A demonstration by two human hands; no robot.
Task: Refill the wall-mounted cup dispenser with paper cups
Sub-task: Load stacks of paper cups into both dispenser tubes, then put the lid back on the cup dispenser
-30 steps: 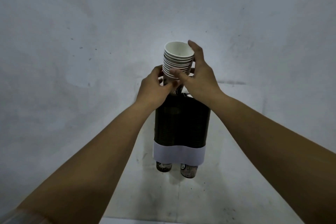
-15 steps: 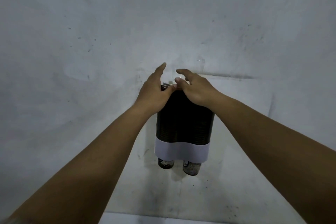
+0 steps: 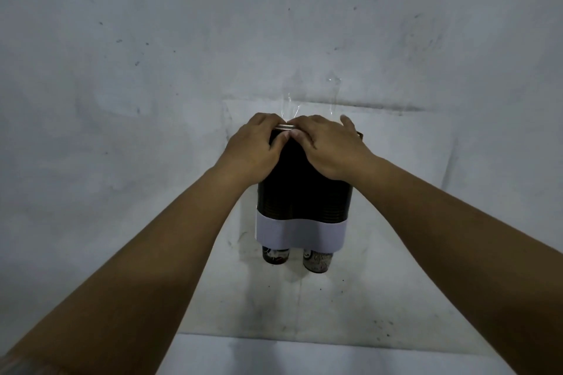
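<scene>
A dark twin-tube cup dispenser (image 3: 304, 195) with a white band hangs on the wall. Only a thin white rim of the paper cup stack (image 3: 285, 127) shows above its left tube. My left hand (image 3: 254, 148) curls over that rim, thumb on the front of the tube. Beside it, my right hand (image 3: 330, 146) lies spread across the dispenser's top, its thumb meeting the left thumb at the rim. Two printed cup bottoms (image 3: 275, 256) poke out below the band.
A scuffed grey-white wall (image 3: 152, 70) fills the view, with a paler sheet behind the dispenser. Clear tape (image 3: 304, 100) glints just above the dispenser. A pale ledge (image 3: 320, 353) runs along the bottom.
The cup stack, held high above the dispenser a second ago, has sunk into the left tube. Both hands have come down with it onto the dispenser's top.
</scene>
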